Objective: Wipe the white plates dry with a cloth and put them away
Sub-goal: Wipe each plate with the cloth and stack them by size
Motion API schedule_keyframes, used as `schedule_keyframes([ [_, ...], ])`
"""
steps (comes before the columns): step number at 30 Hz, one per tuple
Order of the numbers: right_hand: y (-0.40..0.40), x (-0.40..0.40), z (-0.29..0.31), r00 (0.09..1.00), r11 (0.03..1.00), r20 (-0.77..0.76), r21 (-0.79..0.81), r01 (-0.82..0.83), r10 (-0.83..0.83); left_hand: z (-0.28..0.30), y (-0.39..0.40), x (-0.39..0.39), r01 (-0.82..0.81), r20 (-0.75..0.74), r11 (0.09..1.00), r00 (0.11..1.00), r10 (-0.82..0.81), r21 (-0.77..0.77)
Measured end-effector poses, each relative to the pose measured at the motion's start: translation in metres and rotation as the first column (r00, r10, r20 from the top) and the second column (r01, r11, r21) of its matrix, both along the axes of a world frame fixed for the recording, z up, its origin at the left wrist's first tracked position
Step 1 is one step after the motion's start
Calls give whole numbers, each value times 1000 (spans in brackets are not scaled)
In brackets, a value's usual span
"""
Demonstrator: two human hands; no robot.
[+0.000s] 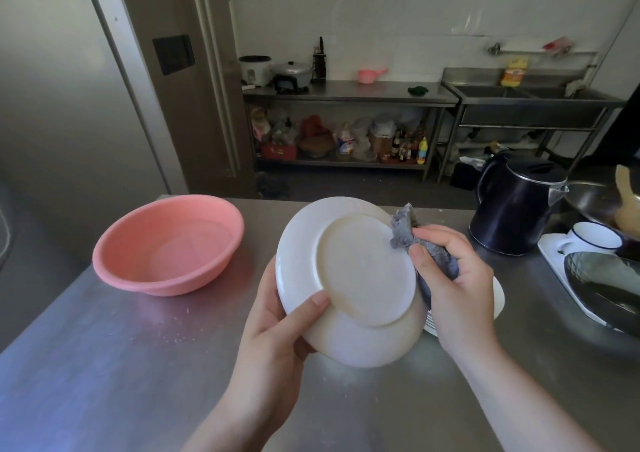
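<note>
Left hand [277,327] grip: thumb over rim of white plate [349,278], fingers behind, plate tilted underside up above bench [104,365]. Right hand [457,278] grip: bunched around grey cloth [433,254], cloth touching plate's right edge. More white plates [498,295] stacked on bench behind right hand, mostly hidden. Pink basin [166,243] left, black kettle [512,205] right, farther back. Risk: one-hand rim hold on wet plate; hard wipe could slip it onto stack. No readable labels.
</note>
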State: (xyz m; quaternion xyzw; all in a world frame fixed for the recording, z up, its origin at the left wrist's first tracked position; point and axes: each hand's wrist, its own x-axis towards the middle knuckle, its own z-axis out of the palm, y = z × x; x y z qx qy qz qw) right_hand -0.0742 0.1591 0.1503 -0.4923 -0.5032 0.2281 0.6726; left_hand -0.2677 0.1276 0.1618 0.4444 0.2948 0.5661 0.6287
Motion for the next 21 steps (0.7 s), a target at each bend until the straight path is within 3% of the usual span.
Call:
schedule_keyframes([
  [13,-29,-35,-26,983,980,1,75,182,-183,1,6,15,-219,154,975,965,211,36],
  [21,-43,-72,-37,910,927,287,313,205,-298,-1,2,26,-263,239,963,933,268,-52],
])
